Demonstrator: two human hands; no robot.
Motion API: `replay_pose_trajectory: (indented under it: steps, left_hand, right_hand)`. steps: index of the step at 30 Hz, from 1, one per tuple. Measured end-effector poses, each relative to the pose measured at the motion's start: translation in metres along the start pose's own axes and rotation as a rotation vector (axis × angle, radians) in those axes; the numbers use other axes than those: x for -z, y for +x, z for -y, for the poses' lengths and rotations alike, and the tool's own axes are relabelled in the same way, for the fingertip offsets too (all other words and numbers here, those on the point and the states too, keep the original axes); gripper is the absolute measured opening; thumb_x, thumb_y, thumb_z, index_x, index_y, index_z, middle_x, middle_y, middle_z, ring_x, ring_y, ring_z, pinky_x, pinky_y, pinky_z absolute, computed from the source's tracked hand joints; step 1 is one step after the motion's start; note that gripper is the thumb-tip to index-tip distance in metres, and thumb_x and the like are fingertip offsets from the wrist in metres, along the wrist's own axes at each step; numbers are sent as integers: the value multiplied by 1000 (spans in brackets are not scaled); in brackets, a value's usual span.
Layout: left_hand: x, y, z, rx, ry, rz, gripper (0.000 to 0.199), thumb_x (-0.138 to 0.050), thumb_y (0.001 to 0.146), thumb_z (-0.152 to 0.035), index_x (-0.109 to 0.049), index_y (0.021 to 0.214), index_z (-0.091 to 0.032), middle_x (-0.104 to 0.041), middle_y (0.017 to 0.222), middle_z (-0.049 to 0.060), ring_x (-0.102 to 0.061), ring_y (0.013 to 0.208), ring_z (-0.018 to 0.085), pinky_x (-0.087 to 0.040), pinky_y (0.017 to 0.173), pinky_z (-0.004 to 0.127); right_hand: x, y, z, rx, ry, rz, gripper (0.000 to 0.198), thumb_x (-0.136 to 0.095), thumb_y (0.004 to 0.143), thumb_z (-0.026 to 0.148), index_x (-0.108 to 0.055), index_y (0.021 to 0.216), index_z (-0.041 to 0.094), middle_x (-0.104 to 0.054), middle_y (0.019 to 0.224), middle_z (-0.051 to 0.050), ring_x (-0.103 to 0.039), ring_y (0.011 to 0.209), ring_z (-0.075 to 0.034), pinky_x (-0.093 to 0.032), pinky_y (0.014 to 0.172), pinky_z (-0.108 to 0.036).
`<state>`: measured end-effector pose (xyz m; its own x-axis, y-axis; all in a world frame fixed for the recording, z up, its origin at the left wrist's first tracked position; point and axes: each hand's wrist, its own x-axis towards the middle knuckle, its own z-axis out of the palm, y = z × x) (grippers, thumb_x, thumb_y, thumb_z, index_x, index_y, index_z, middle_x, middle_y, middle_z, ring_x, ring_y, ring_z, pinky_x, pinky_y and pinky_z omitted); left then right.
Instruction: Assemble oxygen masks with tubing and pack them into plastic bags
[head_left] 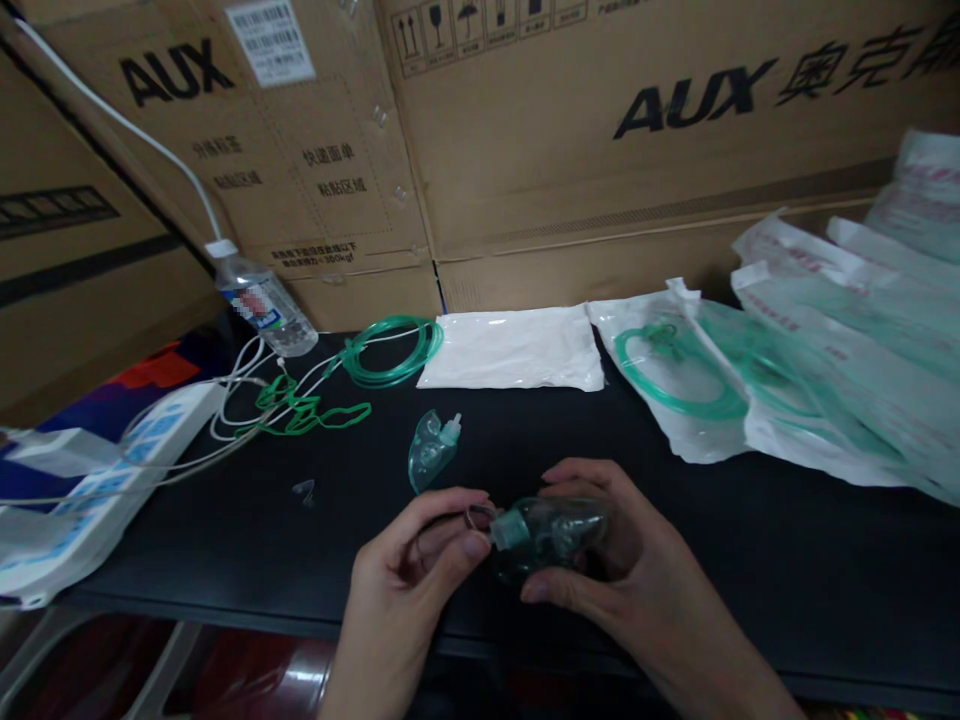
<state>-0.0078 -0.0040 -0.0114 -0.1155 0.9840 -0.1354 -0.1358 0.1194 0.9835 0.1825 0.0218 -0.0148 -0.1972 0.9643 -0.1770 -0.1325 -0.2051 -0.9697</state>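
Observation:
My right hand [630, 560] is wrapped round a clear green oxygen mask [551, 525], thumb below and fingers behind it. The mask's light green connector [511, 530] points left, towards my left hand [409, 565]. At that connector, my left thumb and forefinger close on a small, thin loop-shaped piece [480, 515]. Its exact kind is unclear, and my fingers partly cover it. Just beyond my left fingertips, a second clear green mask [433, 450] lies on the black table [360, 545], its connector pointing up and right.
Coiled green tubing [394, 350] and a green elastic strap [300, 410] lie at the back left, near white cables, a plastic bottle [266, 305] and a power strip [142, 470]. A white packet [517, 348] and bagged tubing sets [675, 380] lie before cardboard boxes [525, 200].

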Motion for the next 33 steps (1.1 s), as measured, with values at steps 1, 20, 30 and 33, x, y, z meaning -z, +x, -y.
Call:
replay_pose_trajectory:
  steps: [1,20,30,33]
  left_hand:
    - [-2,-1,0,4,19,7,21,-87,78,-33,-83,97,-24,-84,90,4,-81,88,19,-61,76,16]
    - [-16,-1,9,-73,67,124,20,-90,72,-34,-87,89,-23,-81,82,7,-77,74,22,-61,65,23]
    - [-19,8,6,-65,-176,-221,51,-92,64,-55,-81,96,-17,-83,96,12,-78,84,23,-59,80,27]
    - [-20,6,3,-60,-136,-183,53,-92,64,-55,-80,97,-16,-83,90,12,-78,85,23,-58,81,26]
  right_hand:
    - [0,1,-2,9,47,-22,66,-99,54,23,-60,106,30,-79,87,5,-73,79,-16,-55,68,-22]
    - [9,2,3,-66,117,243,69,-96,65,38,-66,126,30,-74,124,-4,-67,116,-23,-51,98,-33]
    - [6,5,4,27,-31,146,39,-83,76,53,-69,93,21,-76,93,-4,-66,91,-23,-46,81,-32]
    - [6,-2,12,39,-47,162,39,-80,79,55,-76,92,18,-74,87,-4,-65,87,-23,-46,80,-32]
